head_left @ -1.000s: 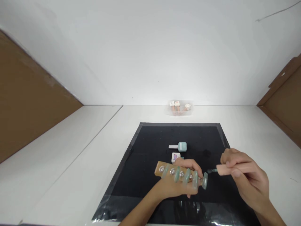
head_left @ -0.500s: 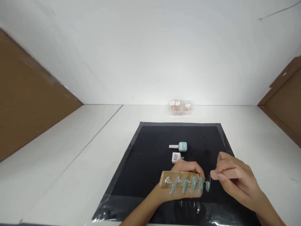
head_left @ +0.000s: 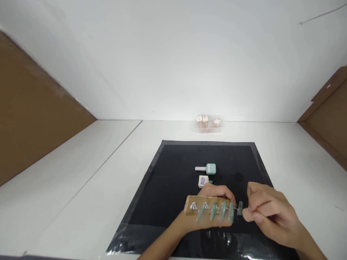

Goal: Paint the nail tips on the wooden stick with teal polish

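R hand [head_left: 278,216] gripped pink brush cap [head_left: 247,215], a bit lower than b4; L hand [head_left: 206,224] gripped nail stick [head_left: 201,200] over blk mat [head_left: 176,164]. White worktop [head_left: 127,162] was round mat, white wall [head_left: 173,65] behind.

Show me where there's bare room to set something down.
Bare: the mat left of the teal bottle; the table between the mat and left brown panel. Crowded: the mat's middle to near right: left hand holding nail stand, right hand holding pink cap, white bottle just beyond the stand.
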The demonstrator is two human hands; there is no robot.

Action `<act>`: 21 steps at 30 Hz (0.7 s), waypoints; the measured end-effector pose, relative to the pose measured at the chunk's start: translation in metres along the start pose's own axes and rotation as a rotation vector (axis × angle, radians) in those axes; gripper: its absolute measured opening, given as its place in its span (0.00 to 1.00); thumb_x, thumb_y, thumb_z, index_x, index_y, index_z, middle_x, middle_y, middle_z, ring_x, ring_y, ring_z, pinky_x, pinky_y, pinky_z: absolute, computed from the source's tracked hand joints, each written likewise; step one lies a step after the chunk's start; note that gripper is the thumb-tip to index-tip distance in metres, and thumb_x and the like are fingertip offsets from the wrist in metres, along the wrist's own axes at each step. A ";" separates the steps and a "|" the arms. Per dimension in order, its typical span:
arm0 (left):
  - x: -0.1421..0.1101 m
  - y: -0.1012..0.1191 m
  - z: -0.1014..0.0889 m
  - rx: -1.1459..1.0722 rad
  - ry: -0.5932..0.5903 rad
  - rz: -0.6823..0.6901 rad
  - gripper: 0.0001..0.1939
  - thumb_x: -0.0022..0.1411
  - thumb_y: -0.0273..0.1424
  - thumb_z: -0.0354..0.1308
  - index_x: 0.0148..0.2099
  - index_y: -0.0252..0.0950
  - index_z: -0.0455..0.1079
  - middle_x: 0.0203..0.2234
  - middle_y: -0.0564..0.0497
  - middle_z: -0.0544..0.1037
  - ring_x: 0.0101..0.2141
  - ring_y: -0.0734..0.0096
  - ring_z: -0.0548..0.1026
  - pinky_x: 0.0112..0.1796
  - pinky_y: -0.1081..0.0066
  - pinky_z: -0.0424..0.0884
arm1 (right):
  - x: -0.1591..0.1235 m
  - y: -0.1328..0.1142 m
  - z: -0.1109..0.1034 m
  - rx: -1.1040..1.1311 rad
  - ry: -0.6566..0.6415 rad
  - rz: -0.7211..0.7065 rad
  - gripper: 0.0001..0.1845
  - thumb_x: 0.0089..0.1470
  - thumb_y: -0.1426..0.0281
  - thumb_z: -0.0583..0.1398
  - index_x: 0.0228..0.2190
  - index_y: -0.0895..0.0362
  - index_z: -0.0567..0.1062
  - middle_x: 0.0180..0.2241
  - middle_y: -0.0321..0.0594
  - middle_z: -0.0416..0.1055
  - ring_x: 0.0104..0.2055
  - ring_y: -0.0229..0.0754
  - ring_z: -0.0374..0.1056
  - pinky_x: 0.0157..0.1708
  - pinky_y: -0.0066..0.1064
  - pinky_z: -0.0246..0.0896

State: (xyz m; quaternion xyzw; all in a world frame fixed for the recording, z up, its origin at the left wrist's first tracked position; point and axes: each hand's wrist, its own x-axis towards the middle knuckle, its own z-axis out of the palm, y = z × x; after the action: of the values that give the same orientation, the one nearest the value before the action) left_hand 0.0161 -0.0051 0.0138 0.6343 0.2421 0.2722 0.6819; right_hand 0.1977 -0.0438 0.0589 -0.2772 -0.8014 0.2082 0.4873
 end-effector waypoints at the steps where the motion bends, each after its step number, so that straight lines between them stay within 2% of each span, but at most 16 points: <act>1: 0.000 0.000 0.000 0.007 0.002 0.005 0.12 0.42 0.30 0.67 0.30 0.32 0.72 0.21 0.53 0.73 0.21 0.78 0.67 0.25 0.77 0.63 | 0.000 -0.001 0.001 -0.025 -0.012 0.015 0.10 0.63 0.71 0.51 0.29 0.53 0.65 0.18 0.34 0.67 0.18 0.35 0.57 0.18 0.28 0.56; 4: 0.000 -0.001 0.000 0.026 0.007 0.013 0.11 0.42 0.30 0.67 0.30 0.32 0.71 0.21 0.53 0.73 0.22 0.78 0.67 0.26 0.77 0.63 | 0.001 0.000 0.000 -0.099 -0.006 0.040 0.08 0.60 0.75 0.54 0.29 0.53 0.65 0.18 0.34 0.67 0.18 0.35 0.58 0.17 0.27 0.55; 8: -0.001 -0.002 0.000 0.021 0.002 0.003 0.12 0.42 0.30 0.67 0.31 0.31 0.72 0.22 0.52 0.74 0.22 0.77 0.68 0.25 0.77 0.63 | -0.002 0.003 -0.003 -0.156 0.058 0.024 0.10 0.56 0.80 0.55 0.30 0.53 0.65 0.21 0.35 0.69 0.20 0.35 0.59 0.18 0.28 0.56; 12: -0.001 -0.002 -0.001 0.023 -0.006 -0.012 0.12 0.43 0.30 0.67 0.32 0.31 0.72 0.22 0.51 0.75 0.23 0.76 0.69 0.26 0.77 0.64 | -0.002 0.003 -0.004 -0.097 0.122 -0.005 0.09 0.59 0.78 0.53 0.30 0.54 0.67 0.23 0.35 0.69 0.21 0.35 0.59 0.20 0.30 0.58; 17: -0.001 -0.001 -0.002 0.041 -0.008 0.004 0.12 0.42 0.30 0.67 0.32 0.32 0.72 0.22 0.53 0.74 0.22 0.78 0.68 0.25 0.77 0.63 | 0.003 -0.002 -0.001 -0.024 0.011 0.008 0.11 0.63 0.71 0.51 0.28 0.53 0.66 0.20 0.34 0.68 0.19 0.34 0.58 0.18 0.28 0.57; 21: -0.001 -0.001 -0.001 0.060 0.015 -0.002 0.11 0.42 0.29 0.67 0.31 0.32 0.72 0.21 0.53 0.74 0.22 0.77 0.69 0.25 0.77 0.64 | 0.003 -0.002 -0.002 -0.100 0.004 0.041 0.10 0.61 0.75 0.52 0.28 0.53 0.66 0.21 0.34 0.68 0.20 0.36 0.60 0.19 0.28 0.58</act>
State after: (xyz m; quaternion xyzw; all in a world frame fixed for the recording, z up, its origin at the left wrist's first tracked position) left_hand 0.0152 -0.0048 0.0123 0.6523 0.2559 0.2687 0.6610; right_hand 0.1978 -0.0432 0.0631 -0.3178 -0.8040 0.1774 0.4703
